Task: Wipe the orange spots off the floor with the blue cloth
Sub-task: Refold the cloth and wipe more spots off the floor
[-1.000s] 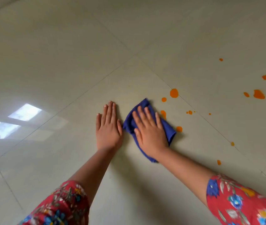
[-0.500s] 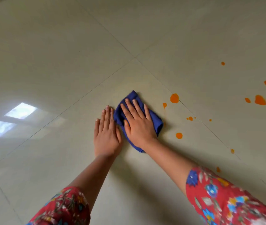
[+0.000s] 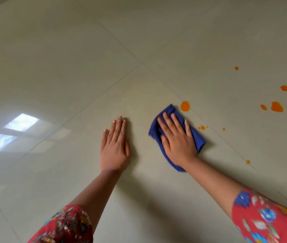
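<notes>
The right hand is pressing flat on the blue cloth, fingers straight and slightly apart, not curling round it. The cloth is lying folded on the pale tiled floor, its far corner just beside the largest of the near orange spots. More spots are sitting to the right, some close by and some well apart. The left hand is resting palm-down on the floor to the left, fingers together, apart from the cloth. The cloth is looking soft, thin and light, so it is probably going to bunch or unfold if pushed by an edge. Bearing down on its middle with the whole palm seems the safest hold, and the glossy tile is likely letting it slide easily.
</notes>
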Available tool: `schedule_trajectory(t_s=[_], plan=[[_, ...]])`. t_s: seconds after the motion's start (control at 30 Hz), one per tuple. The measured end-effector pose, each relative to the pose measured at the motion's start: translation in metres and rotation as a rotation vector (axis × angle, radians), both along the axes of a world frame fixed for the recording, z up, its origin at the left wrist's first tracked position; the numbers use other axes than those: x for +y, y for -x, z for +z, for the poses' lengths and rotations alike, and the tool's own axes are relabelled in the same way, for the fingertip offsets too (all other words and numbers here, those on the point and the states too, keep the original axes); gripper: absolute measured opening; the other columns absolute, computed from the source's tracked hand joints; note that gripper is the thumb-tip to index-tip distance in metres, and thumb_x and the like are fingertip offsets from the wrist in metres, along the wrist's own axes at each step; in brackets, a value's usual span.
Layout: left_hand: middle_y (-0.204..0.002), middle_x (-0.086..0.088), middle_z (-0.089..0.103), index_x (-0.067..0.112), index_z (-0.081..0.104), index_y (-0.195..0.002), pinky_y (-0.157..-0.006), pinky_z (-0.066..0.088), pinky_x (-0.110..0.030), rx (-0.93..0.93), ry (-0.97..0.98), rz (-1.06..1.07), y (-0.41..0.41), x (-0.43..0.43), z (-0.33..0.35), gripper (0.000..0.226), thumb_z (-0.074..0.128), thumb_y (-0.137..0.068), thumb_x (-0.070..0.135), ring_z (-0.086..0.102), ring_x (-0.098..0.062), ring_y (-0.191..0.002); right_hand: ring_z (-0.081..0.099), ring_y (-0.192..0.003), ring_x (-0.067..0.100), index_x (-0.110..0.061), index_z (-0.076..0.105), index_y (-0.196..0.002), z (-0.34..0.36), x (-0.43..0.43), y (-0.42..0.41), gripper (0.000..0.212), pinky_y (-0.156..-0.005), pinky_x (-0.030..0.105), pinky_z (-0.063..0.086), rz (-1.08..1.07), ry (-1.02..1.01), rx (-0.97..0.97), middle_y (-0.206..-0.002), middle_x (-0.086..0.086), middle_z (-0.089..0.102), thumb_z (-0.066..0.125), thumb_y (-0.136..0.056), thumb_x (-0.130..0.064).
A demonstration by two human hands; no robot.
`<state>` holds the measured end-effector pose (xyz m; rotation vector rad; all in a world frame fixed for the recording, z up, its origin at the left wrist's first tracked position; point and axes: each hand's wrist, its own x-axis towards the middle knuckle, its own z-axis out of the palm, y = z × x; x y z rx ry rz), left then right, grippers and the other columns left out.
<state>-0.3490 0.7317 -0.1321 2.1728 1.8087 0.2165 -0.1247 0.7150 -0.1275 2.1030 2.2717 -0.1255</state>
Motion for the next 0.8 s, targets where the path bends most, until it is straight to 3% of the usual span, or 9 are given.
schedule_trajectory(t_s=[0.07, 0.17, 0.23, 0.27, 0.37, 0.47, 0.57, 0.63, 0.8], plan=[[-0.16, 0.008, 0.009, 0.021, 0.015, -0.153, -0.12, 0.009, -0.035, 0.008, -0.01, 0.006, 0.0, 0.0, -0.001, 0.06, 0.029, -0.095, 0.025, 0.002, -0.008, -0.147, 0.021, -0.148, 0.021, -0.024, 0.024, -0.153, 0.003, 0.022, 0.017, 0.06, -0.117, 0.048, 0.014, -0.116, -0.008, 0.008, -0.161, -0.002, 0.02, 0.028, -0.095, -0.039], [-0.159, 0.007, 0.013, 0.021, 0.019, -0.152, -0.119, 0.011, -0.035, -0.006, -0.01, 0.028, 0.002, 0.0, -0.001, 0.06, 0.029, -0.093, 0.025, 0.006, -0.008, -0.147, 0.014, -0.149, 0.022, -0.024, 0.019, -0.154, -0.001, -0.021, 0.035, 0.062, -0.118, 0.048, 0.01, 0.263, 0.043, 0.022, -0.163, -0.002, 0.013, 0.032, -0.095, -0.039], [-0.16, 0.007, 0.012, 0.021, 0.018, -0.152, -0.12, 0.01, -0.035, 0.004, -0.01, 0.029, 0.002, 0.0, 0.0, 0.061, 0.028, -0.093, 0.027, 0.005, -0.009, -0.147, 0.012, -0.15, 0.019, -0.027, 0.018, -0.154, 0.001, -0.055, 0.005, 0.064, -0.119, 0.047, 0.011, 0.438, 0.1, 0.042, -0.163, -0.004, 0.012, 0.037, -0.095, -0.041], [-0.16, 0.007, 0.011, 0.022, 0.016, -0.152, -0.12, 0.009, -0.035, 0.009, -0.003, 0.025, 0.001, 0.001, 0.001, 0.061, 0.027, -0.093, 0.027, 0.004, -0.009, -0.147, 0.013, -0.149, 0.018, -0.028, 0.019, -0.154, 0.0, -0.059, -0.015, 0.063, -0.118, 0.048, 0.014, 0.425, 0.08, 0.007, -0.162, -0.005, 0.014, 0.037, -0.094, -0.04], [-0.161, 0.008, 0.007, 0.023, 0.013, -0.153, -0.12, 0.006, -0.035, 0.017, 0.001, 0.039, 0.0, 0.001, 0.002, 0.061, 0.026, -0.093, 0.028, 0.0, -0.009, -0.148, 0.016, -0.149, 0.018, -0.027, 0.019, -0.154, 0.0, -0.031, -0.049, 0.061, -0.117, 0.049, 0.018, 0.101, 0.035, -0.047, -0.162, -0.006, 0.014, 0.031, -0.095, -0.039], [-0.161, 0.008, 0.005, 0.025, 0.011, -0.153, -0.12, 0.007, -0.035, 0.006, 0.012, 0.053, 0.001, 0.002, 0.002, 0.062, 0.028, -0.094, 0.029, -0.002, -0.009, -0.148, 0.018, -0.149, 0.02, -0.025, 0.022, -0.153, 0.004, -0.014, -0.011, 0.062, -0.117, 0.051, 0.018, -0.045, -0.009, 0.011, -0.162, -0.003, 0.016, 0.031, -0.094, -0.04], [-0.161, 0.008, 0.005, 0.026, 0.013, -0.153, -0.12, 0.007, -0.036, 0.005, -0.001, 0.027, 0.001, 0.001, 0.003, 0.06, 0.028, -0.095, 0.033, -0.001, -0.009, -0.148, 0.013, -0.15, 0.02, -0.027, 0.019, -0.154, -0.003, -0.07, 0.001, 0.063, -0.118, 0.049, 0.012, 0.327, 0.052, 0.039, -0.163, -0.004, 0.012, 0.037, -0.095, -0.042], [-0.161, 0.009, 0.006, 0.026, 0.014, -0.153, -0.12, 0.006, -0.036, 0.01, -0.015, -0.005, 0.0, 0.0, 0.003, 0.059, 0.029, -0.097, 0.035, -0.003, -0.008, -0.147, 0.014, -0.149, 0.019, -0.03, 0.019, -0.154, 0.0, -0.094, -0.031, 0.063, -0.118, 0.048, 0.011, 0.424, 0.061, 0.026, -0.162, -0.006, 0.013, 0.039, -0.095, -0.042], [-0.16, 0.008, 0.007, 0.024, 0.016, -0.152, -0.12, 0.004, -0.035, -0.066, -0.037, -0.015, -0.024, 0.0, 0.008, 0.06, 0.029, -0.094, 0.026, 0.0, -0.008, -0.147, 0.018, -0.149, 0.017, -0.029, 0.02, -0.153, 0.004, -0.047, -0.06, 0.061, -0.118, 0.048, 0.016, -0.091, 0.006, -0.019, -0.162, -0.007, 0.015, 0.032, -0.095, -0.039]])
